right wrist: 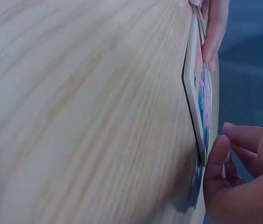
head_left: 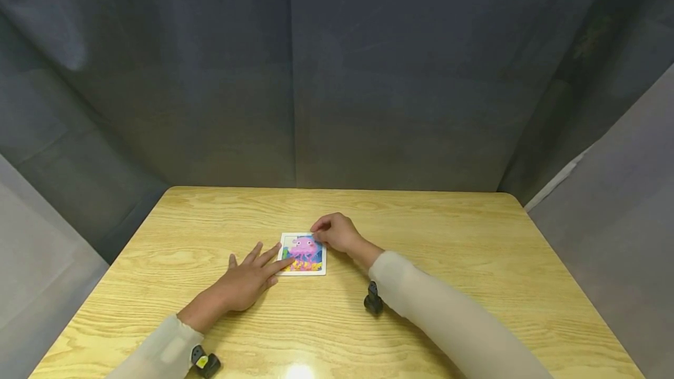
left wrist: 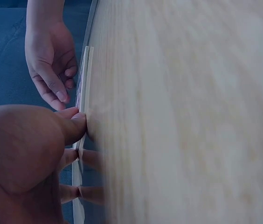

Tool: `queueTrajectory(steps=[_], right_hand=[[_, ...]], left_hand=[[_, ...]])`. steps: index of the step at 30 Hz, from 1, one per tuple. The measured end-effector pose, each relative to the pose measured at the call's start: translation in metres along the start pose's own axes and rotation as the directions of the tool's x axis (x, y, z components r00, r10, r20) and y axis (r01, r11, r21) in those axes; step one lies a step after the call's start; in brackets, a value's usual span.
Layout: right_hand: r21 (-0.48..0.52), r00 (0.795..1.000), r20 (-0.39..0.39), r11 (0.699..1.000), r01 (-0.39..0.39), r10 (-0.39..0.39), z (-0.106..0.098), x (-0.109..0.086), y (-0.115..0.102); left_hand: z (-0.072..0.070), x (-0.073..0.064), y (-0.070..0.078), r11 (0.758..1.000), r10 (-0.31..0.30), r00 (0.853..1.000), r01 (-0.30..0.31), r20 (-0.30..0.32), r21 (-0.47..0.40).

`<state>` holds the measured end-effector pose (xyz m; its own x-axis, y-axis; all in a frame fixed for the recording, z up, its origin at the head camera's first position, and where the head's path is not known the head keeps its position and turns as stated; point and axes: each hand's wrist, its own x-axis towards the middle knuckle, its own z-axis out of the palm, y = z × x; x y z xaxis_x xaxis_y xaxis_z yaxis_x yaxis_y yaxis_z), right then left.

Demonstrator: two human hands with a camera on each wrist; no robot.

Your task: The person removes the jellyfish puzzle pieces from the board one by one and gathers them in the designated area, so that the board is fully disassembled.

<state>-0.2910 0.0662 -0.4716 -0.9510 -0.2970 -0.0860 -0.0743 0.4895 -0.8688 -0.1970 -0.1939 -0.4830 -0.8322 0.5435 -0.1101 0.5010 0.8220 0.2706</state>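
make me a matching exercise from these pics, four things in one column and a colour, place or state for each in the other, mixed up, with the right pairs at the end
Column one
1. left hand
2. right hand
3. picture puzzle
4. table

Column two
A. white-edged, with pink and blue inside
B. yellowish, with a wood grain
C. fingers bent, at the puzzle's far right corner
D. fingers spread, one lying over the puzzle's near left part

Right pairs: 1-D, 2-C, 3-A, 4-B
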Motion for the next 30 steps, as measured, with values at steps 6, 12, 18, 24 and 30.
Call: queueTrajectory(steps=[6,12,18,24,30], right_hand=[[-0.036,0.999,0.024,0.999,0.030,-0.030,0.006,0.001,-0.006],[-0.106,0.998,0.036,0.993,0.056,-0.053,0.013,0.004,-0.010],[-0.188,0.998,0.025,0.980,0.067,-0.064,0.021,0.006,-0.012],[-0.253,0.997,0.031,0.965,0.073,-0.068,0.024,0.008,-0.012],[-0.303,0.997,0.046,0.950,0.077,-0.066,0.026,0.009,-0.012]], left_hand=[[0.000,-0.001,-0.001,1.000,0.009,1.000,-0.009,0.003,0.002],[-0.001,-0.001,-0.001,1.000,0.008,1.000,-0.008,0.003,-0.006],[-0.002,-0.003,0.001,1.000,0.010,1.000,-0.010,-0.001,-0.015],[-0.002,-0.003,0.000,0.999,0.016,1.000,-0.016,-0.006,-0.032],[-0.001,-0.002,-0.001,1.000,0.008,1.000,-0.008,0.001,-0.017]])
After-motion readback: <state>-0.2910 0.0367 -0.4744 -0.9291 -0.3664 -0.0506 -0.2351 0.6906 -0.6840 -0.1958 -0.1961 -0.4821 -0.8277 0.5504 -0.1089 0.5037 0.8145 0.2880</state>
